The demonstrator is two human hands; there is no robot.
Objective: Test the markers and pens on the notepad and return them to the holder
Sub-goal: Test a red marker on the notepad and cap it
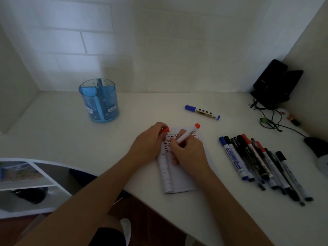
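Note:
My right hand [188, 153] grips a white marker with a red end [188, 134], its tip down on the small notepad [179, 181], which carries rows of small marks. My left hand [149, 144] rests on the notepad's left side and holds the red cap [165, 130] in its fingers. A blue transparent holder [100, 101] stands at the back left and looks empty. A blue-capped marker [202, 112] lies alone behind the notepad. Several markers and pens [262, 166] lie in a row to the right.
A black device [276, 82] with cables [271, 121] leans in the back right corner. A dark mouse-like object [317, 146] sits at the right edge. White shelving [26, 183] is below the desk at left. The desk's front edge runs diagonally under my forearms.

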